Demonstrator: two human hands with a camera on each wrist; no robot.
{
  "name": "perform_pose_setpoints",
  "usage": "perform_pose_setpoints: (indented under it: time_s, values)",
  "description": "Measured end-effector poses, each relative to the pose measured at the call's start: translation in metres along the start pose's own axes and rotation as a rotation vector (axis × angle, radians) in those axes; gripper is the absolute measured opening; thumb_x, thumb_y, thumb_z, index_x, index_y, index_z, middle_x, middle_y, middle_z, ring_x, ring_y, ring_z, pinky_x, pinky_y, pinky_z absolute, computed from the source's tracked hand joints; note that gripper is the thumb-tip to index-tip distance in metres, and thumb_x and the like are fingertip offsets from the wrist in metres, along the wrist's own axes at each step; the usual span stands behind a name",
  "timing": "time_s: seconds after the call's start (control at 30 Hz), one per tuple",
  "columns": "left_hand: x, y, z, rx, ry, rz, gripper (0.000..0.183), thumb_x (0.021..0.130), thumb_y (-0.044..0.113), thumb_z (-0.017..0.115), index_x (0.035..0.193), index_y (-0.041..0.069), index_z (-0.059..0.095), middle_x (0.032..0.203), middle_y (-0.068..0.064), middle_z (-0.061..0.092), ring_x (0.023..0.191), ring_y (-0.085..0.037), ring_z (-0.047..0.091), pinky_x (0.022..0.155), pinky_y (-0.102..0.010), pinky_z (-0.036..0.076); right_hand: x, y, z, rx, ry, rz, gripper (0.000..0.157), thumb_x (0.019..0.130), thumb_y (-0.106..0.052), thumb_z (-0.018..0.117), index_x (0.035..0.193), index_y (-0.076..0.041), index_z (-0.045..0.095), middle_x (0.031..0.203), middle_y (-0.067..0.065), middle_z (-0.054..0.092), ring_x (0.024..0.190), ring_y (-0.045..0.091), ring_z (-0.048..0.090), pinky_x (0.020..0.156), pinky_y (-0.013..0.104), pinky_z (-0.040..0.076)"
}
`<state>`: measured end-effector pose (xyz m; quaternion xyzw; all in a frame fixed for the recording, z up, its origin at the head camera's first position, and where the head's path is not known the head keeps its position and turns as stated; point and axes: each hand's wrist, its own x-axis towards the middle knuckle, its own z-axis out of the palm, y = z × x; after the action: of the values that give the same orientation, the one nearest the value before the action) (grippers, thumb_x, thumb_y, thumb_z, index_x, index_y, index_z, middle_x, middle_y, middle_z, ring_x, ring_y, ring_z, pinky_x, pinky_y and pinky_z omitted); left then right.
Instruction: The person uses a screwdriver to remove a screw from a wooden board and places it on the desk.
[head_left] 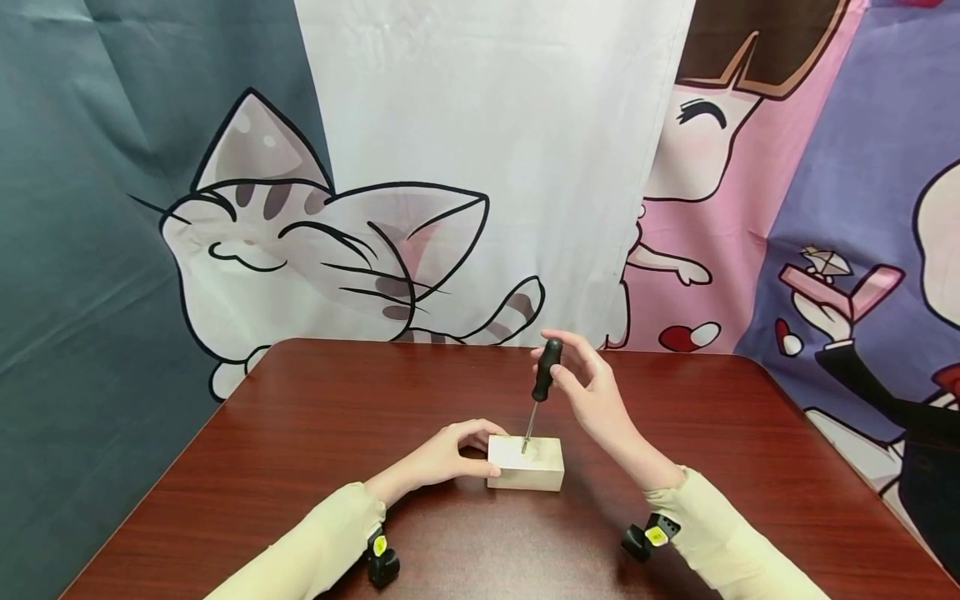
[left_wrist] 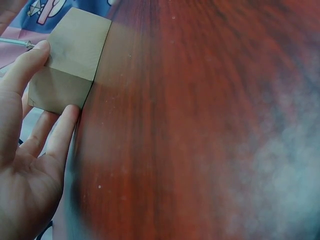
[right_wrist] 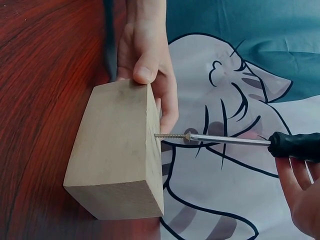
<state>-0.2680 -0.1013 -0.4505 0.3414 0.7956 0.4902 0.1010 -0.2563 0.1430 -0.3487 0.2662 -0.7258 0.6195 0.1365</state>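
Note:
A pale wooden block point(head_left: 527, 477) lies on the table, its left end between the thumb and fingers of my left hand point(head_left: 450, 454). The left wrist view shows that hand's thumb along one face of the block point(left_wrist: 75, 47) and fingertips on another. Out of the block's top face stands a brass-coloured screw point(right_wrist: 171, 136), only its tip end sunk in the wood. The shaft of a black-handled screwdriver point(head_left: 548, 371) meets the screw head, tilted slightly to the right. My right hand point(head_left: 592, 387) pinches the handle with thumb and fingers.
The dark red wooden table point(head_left: 360, 392) reaches back to a cartoon-printed curtain point(head_left: 480, 108). Small black cameras point(head_left: 383, 567) are worn at both wrists, over pale yellow sleeves point(head_left: 315, 542).

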Motion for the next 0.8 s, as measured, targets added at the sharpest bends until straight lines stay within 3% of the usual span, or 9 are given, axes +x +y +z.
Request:
perform_pose_setpoints:
  time_s: [0.1, 0.27, 0.43, 0.57, 0.67, 0.8]
  values:
    - [-0.001, 0.007, -0.001, -0.012, -0.006, 0.001, 0.046, 0.084, 0.013, 0.079, 0.126, 0.009, 0.062, 0.109, -0.012, 0.071, 0.102, -0.023, 0.068, 0.096, -0.051, 0.052, 0.001, 0.001, 0.001, 0.019, -0.005, 0.002, 0.039, 0.098, 0.001, 0.051, 0.136, -0.009, 0.053, 0.110, -0.007, 0.068, 0.098, 0.009, 0.070, 0.083, 0.026, 0.059]
    - [-0.006, 0.028, -0.005, -0.031, -0.010, 0.008, 0.043, 0.084, 0.011, 0.078, 0.124, 0.005, 0.062, 0.107, -0.012, 0.071, 0.101, -0.025, 0.068, 0.095, -0.052, 0.052, 0.002, 0.001, 0.002, -0.051, 0.016, 0.009, 0.039, 0.094, -0.010, 0.067, 0.132, -0.013, 0.058, 0.104, -0.004, 0.067, 0.091, 0.008, 0.068, 0.079, 0.023, 0.056]
    - [-0.008, 0.033, -0.005, -0.023, -0.002, 0.018, 0.042, 0.084, 0.011, 0.078, 0.122, 0.006, 0.063, 0.106, -0.012, 0.072, 0.100, -0.022, 0.068, 0.094, -0.048, 0.053, 0.001, -0.001, -0.001, -0.091, -0.002, 0.032, 0.042, 0.093, -0.013, 0.069, 0.134, -0.018, 0.059, 0.095, 0.002, 0.065, 0.082, 0.012, 0.066, 0.076, 0.025, 0.055]
    - [-0.006, 0.028, -0.004, -0.023, -0.011, 0.000, 0.043, 0.084, 0.012, 0.078, 0.124, 0.006, 0.062, 0.107, -0.012, 0.071, 0.101, -0.024, 0.068, 0.096, -0.052, 0.052, 0.001, -0.001, -0.004, -0.090, -0.026, 0.030, 0.044, 0.097, -0.010, 0.062, 0.139, -0.017, 0.055, 0.105, -0.002, 0.068, 0.094, 0.007, 0.068, 0.084, 0.020, 0.055]
    - [-0.003, 0.014, -0.002, -0.014, -0.009, -0.001, 0.045, 0.084, 0.013, 0.079, 0.126, 0.007, 0.062, 0.109, -0.012, 0.071, 0.102, -0.024, 0.068, 0.096, -0.052, 0.052, 0.002, 0.000, -0.005, -0.039, -0.052, 0.021, 0.043, 0.099, -0.004, 0.054, 0.141, -0.014, 0.052, 0.113, -0.005, 0.068, 0.104, 0.006, 0.067, 0.089, 0.022, 0.056]
    - [0.000, 0.000, 0.000, 0.001, -0.002, 0.004, 0.046, 0.084, 0.016, 0.079, 0.126, 0.012, 0.062, 0.110, -0.010, 0.071, 0.102, -0.021, 0.068, 0.096, -0.049, 0.053, 0.002, 0.002, -0.005, 0.007, -0.055, 0.022, 0.038, 0.100, -0.004, 0.051, 0.138, -0.009, 0.052, 0.113, -0.005, 0.069, 0.104, 0.008, 0.068, 0.088, 0.023, 0.056]
